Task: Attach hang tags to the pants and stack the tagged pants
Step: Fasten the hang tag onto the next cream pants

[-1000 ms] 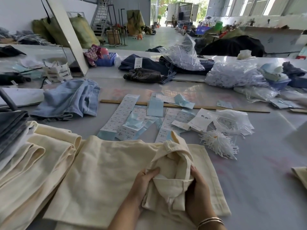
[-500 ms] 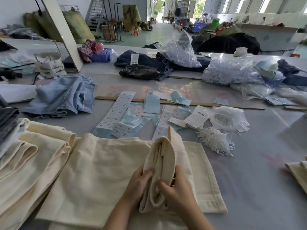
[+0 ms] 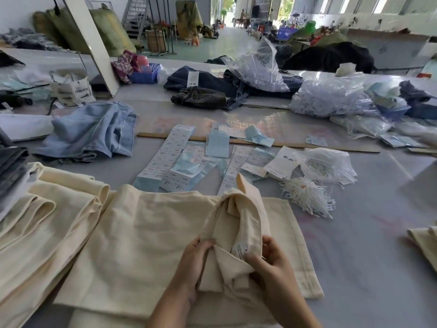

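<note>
Fingers of left hand and right hand grip a bunched fold of cream pants on the table.

Light: bright daylight, even; you get it from the open doorway and the windows at upper right.
Glare: doorway blown out; pale sheen on the table and the plastic bags.
Shadows: soft, faint under your hands and in cloth folds.
Distortion: wide-angle bowing at your frame edges.
Focus: centre fairly sharp; far background soft and smeary.
</note>
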Demonstrator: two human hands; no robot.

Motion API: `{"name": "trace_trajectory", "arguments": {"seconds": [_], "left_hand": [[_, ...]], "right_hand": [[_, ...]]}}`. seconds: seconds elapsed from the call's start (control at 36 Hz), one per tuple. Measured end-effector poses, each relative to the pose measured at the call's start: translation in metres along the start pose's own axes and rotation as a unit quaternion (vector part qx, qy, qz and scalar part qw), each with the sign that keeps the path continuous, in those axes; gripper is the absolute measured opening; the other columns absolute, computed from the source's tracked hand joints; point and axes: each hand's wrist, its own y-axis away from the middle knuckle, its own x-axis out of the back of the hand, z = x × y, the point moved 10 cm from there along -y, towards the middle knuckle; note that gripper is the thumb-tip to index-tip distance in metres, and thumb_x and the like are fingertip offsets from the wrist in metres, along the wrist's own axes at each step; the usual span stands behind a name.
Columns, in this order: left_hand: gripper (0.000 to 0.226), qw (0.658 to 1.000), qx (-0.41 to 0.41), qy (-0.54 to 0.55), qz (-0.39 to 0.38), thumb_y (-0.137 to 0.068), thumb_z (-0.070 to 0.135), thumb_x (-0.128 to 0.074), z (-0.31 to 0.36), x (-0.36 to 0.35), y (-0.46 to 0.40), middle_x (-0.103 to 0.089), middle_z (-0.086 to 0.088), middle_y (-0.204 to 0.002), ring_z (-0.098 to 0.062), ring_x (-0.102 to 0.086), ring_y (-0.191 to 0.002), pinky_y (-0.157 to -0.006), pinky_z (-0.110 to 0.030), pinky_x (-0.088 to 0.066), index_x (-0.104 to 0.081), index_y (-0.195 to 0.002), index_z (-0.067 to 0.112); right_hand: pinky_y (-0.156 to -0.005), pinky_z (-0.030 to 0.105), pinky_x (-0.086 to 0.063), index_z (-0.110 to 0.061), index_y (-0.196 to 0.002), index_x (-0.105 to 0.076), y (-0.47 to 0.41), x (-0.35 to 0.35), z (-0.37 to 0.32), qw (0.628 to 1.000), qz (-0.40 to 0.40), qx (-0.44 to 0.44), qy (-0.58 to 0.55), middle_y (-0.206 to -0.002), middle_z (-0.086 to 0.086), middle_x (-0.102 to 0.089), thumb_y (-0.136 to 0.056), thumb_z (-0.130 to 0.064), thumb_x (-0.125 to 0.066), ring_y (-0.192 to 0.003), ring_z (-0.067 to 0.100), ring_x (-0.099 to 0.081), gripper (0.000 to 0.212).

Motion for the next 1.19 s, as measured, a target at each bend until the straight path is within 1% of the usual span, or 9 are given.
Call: {"name": "trace_trajectory", "arguments": {"seconds": [0.33, 0.58, 0.72, 0.78, 0.89, 0.97, 1.06, 1.14, 1.19], "left_hand": [[0.029, 0.999, -0.032, 0.041, -0.003, -0.090, 0.006, -0.050, 0.001, -0.001, 0.003, -0.073, -0.013, -0.082, -0.021, -0.070, -0.071, -0.055, -0.025, -0.052, -0.077, -0.084, 0.016], [0.051, 0.978, -0.051, 0.076, -0.185, -0.076, 0.037, -0.074, 0.016, -0.047, 0.016, -0.062, -0.018, -0.127, -0.032, -0.059, -0.118, -0.094, -0.041, -0.051, -0.063, -0.124, 0.020], [0.062, 0.944, -0.108, -0.134, -0.281, -0.090, 0.067, -0.030, 0.030, -0.093, 0.026, -0.062, 0.000, -0.130, -0.007, -0.046, -0.130, -0.104, -0.034, -0.033, -0.062, -0.126, 0.029], [0.057, 0.905, -0.207, -0.323, -0.181, -0.085, 0.069, -0.037, 0.043, -0.088, 0.010, -0.059, 0.011, -0.131, 0.004, -0.048, -0.122, -0.100, -0.028, -0.041, -0.063, -0.122, 0.036], [0.049, 0.677, -0.262, -0.686, -0.048, -0.093, 0.055, -0.042, 0.024, -0.079, -0.023, -0.017, 0.007, -0.160, -0.008, -0.008, -0.147, -0.119, -0.047, 0.001, -0.041, -0.141, 0.042], [0.060, 0.632, -0.250, -0.731, -0.059, -0.090, 0.063, -0.033, -0.005, -0.081, -0.030, -0.001, 0.007, -0.162, -0.010, 0.008, -0.148, -0.115, -0.048, 0.014, -0.022, -0.147, 0.047], [0.066, 0.616, -0.256, -0.743, -0.060, -0.084, 0.068, -0.025, -0.011, -0.088, -0.024, -0.001, 0.008, -0.162, -0.011, 0.010, -0.148, -0.114, -0.047, 0.016, -0.020, -0.147, 0.048], [0.063, 0.589, -0.280, -0.757, -0.049, -0.077, 0.066, -0.030, -0.001, -0.092, -0.011, -0.036, 0.005, -0.153, -0.018, -0.027, -0.144, -0.114, -0.054, -0.019, -0.047, -0.135, 0.049], [0.056, 0.580, -0.285, -0.763, -0.033, -0.071, 0.066, -0.037, 0.003, -0.092, -0.006, -0.061, 0.008, -0.131, -0.013, -0.055, -0.124, -0.092, -0.053, -0.048, -0.064, -0.116, 0.049]], "right_hand": [[-0.058, 0.038, -0.056, -0.003, -0.107, -0.056, -0.003, -0.004, 0.017, 0.978, -0.008, -0.056, -0.199, -0.095, 0.024, -0.066, -0.054, 0.010, -0.068, -0.077, 0.034, -0.065, 0.056], [-0.048, 0.034, -0.055, 0.003, -0.100, -0.062, 0.000, 0.012, -0.005, 0.969, -0.022, -0.047, -0.240, -0.080, 0.027, -0.065, -0.065, 0.006, -0.050, -0.058, 0.031, -0.065, 0.038], [-0.074, 0.037, -0.058, 0.010, -0.109, -0.064, -0.003, 0.069, -0.038, 0.944, -0.031, -0.032, -0.327, -0.103, 0.033, -0.064, -0.084, 0.008, -0.021, -0.088, 0.041, -0.067, 0.050], [-0.055, 0.031, -0.058, 0.002, -0.087, -0.075, -0.005, 0.115, -0.037, 0.964, 0.057, -0.056, -0.252, -0.085, 0.028, -0.068, -0.086, 0.012, -0.015, -0.065, 0.034, -0.069, 0.060], [-0.041, 0.023, -0.044, 0.002, -0.095, -0.069, -0.004, 0.190, -0.046, 0.976, 0.151, -0.153, -0.016, -0.069, 0.020, -0.060, -0.068, -0.001, -0.048, -0.044, 0.023, -0.055, 0.034], [-0.066, 0.033, -0.045, -0.003, -0.110, -0.063, -0.020, 0.234, -0.077, 0.889, 0.215, -0.204, 0.350, -0.093, 0.018, -0.065, -0.090, -0.007, -0.054, -0.076, 0.031, -0.060, 0.022], [-0.085, 0.039, -0.045, -0.006, -0.121, -0.061, -0.058, 0.201, -0.145, 0.671, 0.242, -0.013, 0.701, -0.123, 0.019, -0.060, -0.090, -0.014, -0.054, -0.105, 0.038, -0.059, 0.032], [-0.075, 0.034, -0.046, -0.006, -0.107, -0.071, -0.101, 0.128, -0.162, 0.696, 0.178, 0.169, 0.675, -0.110, 0.017, -0.068, -0.087, -0.009, -0.063, -0.089, 0.035, -0.065, 0.022], [-0.076, 0.032, -0.046, -0.007, -0.105, -0.072, -0.135, 0.090, -0.155, 0.686, 0.126, 0.193, 0.690, -0.108, 0.014, -0.069, -0.089, -0.014, -0.062, -0.090, 0.032, -0.065, 0.020]]}}
